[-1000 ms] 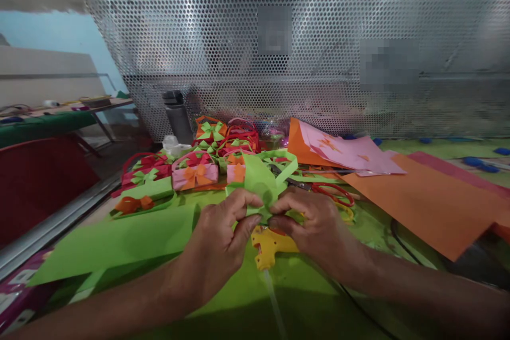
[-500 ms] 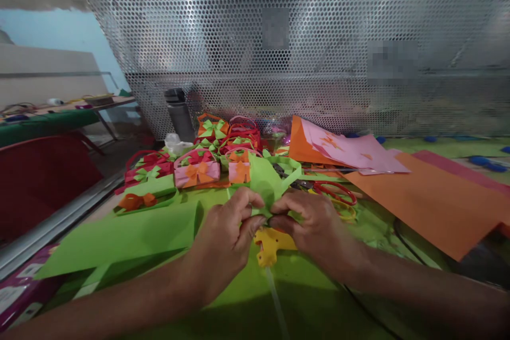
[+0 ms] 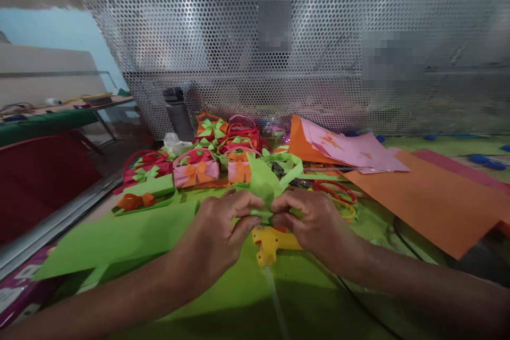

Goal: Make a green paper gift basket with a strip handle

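Between my two hands a green felt-like bag piece (image 3: 263, 178) stands up, with a strip looped like a handle on its right. My left hand (image 3: 229, 220) pinches its lower left edge between thumb and fingers. On the other side my right hand (image 3: 308, 218) pinches the lower right edge, its fingertips close to the left ones. Just below lies a yellow glue gun (image 3: 271, 244) with a clear glue stick (image 3: 277, 300) pointing toward me. Part of the glue gun is hidden behind my right hand.
Small decorated bags (image 3: 197, 170) with bows crowd the back left, near a dark bottle (image 3: 178, 111). Red-handled scissors (image 3: 334, 191) lie beyond my right hand. Orange sheets (image 3: 434, 196) cover the right; a green sheet (image 3: 119, 239) lies left. A perforated metal panel (image 3: 319, 64) closes off the back.
My left fingers have straightened a little and shifted slightly along the lower edge of the green bag piece. Both hands still pinch it; the glue gun lies in place.
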Motion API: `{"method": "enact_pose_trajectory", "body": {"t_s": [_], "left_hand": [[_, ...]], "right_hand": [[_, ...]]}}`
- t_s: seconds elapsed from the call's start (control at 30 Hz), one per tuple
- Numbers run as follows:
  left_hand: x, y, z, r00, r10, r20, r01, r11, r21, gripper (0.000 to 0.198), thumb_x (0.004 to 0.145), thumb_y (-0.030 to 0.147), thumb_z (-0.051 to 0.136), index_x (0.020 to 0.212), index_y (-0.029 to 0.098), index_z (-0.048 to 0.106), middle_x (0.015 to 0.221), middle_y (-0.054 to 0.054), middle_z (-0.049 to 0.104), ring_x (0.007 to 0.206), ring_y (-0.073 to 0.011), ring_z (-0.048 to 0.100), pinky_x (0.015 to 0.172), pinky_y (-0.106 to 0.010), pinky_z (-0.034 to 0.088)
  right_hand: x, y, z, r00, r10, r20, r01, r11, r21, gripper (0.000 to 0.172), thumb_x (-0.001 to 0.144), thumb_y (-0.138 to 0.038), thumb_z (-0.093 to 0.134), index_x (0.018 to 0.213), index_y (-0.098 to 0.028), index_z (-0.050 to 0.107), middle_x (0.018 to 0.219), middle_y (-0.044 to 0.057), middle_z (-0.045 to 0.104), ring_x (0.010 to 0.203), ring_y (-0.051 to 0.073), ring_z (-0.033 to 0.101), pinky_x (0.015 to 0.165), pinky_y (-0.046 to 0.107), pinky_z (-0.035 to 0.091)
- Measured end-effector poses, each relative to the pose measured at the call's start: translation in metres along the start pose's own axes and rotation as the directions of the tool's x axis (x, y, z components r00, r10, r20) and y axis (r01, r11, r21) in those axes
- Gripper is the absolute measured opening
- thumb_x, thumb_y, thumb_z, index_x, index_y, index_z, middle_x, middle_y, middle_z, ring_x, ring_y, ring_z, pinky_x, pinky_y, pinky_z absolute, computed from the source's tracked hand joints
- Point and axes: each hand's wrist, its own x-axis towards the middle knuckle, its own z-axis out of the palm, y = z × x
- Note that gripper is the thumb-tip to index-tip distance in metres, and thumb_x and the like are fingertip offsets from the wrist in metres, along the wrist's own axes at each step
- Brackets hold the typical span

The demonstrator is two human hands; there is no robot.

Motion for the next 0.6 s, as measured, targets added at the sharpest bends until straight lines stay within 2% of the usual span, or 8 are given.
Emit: {"method": "enact_pose_trajectory", "body": {"t_s": [0.13,0.37,0.43,0.53,0.6], "left_hand": [[0.0002,-0.0002,-0.0007,1.0,-0.028,0.008,0.028,0.999,-0.017,0.011,0.08,0.014,0.049,0.085,0.017,0.059,0.073,0.001,0.067,0.064,-0.0119,0.063,0.058,-0.021,0.045],[0.0055,0.0022,-0.0031,0.998,-0.008,-0.059,0.012,0.998,0.064,0.011,0.077,0.014,0.053,0.072,0.017,0.062,0.063,0.002,0.066,0.057,-0.011,0.06,0.054,-0.021,0.043],[0.0061,0.0006,-0.0024,0.998,-0.019,-0.067,0.021,0.999,0.024,0.009,0.077,0.013,0.054,0.077,0.018,0.063,0.068,0.002,0.068,0.061,-0.0116,0.063,0.057,-0.02,0.045],[0.0057,-0.002,-0.0011,0.997,-0.048,-0.053,0.044,0.996,-0.073,0.017,0.075,0.012,0.056,0.09,0.019,0.062,0.081,0.001,0.071,0.074,-0.0127,0.066,0.065,-0.02,0.049],[0.0055,-0.0026,-0.0011,0.997,-0.065,-0.029,0.062,0.993,-0.101,0.019,0.075,0.011,0.056,0.091,0.019,0.062,0.084,0.001,0.071,0.076,-0.0126,0.067,0.067,-0.02,0.05]], "right_hand": [[0.0013,0.0005,-0.0001,1.0,-0.013,0.007,0.013,1.0,0.006,0.018,0.063,0.003,0.066,0.066,-0.014,0.061,0.06,-0.003,0.058,0.055,0.008,0.051,0.053,0.018,0.035],[0.0018,0.0024,-0.0017,1.0,0.008,0.028,-0.008,1.0,0.001,0.018,0.062,0.003,0.066,0.067,-0.015,0.063,0.059,-0.003,0.058,0.056,0.008,0.051,0.053,0.019,0.035],[0.0015,0.0028,-0.0023,0.999,0.028,0.033,-0.028,1.0,0.009,0.018,0.063,0.002,0.065,0.066,-0.015,0.062,0.06,-0.003,0.059,0.057,0.008,0.052,0.054,0.019,0.035],[0.0019,0.003,-0.003,0.997,0.057,0.043,-0.058,0.998,0.027,0.018,0.065,0.002,0.062,0.066,-0.015,0.062,0.062,-0.003,0.06,0.059,0.009,0.053,0.056,0.02,0.036],[0.0028,0.003,-0.0036,0.997,0.051,0.054,-0.053,0.998,0.035,0.019,0.067,0.003,0.058,0.068,-0.015,0.062,0.064,-0.002,0.06,0.061,0.009,0.053,0.057,0.02,0.037]]}}
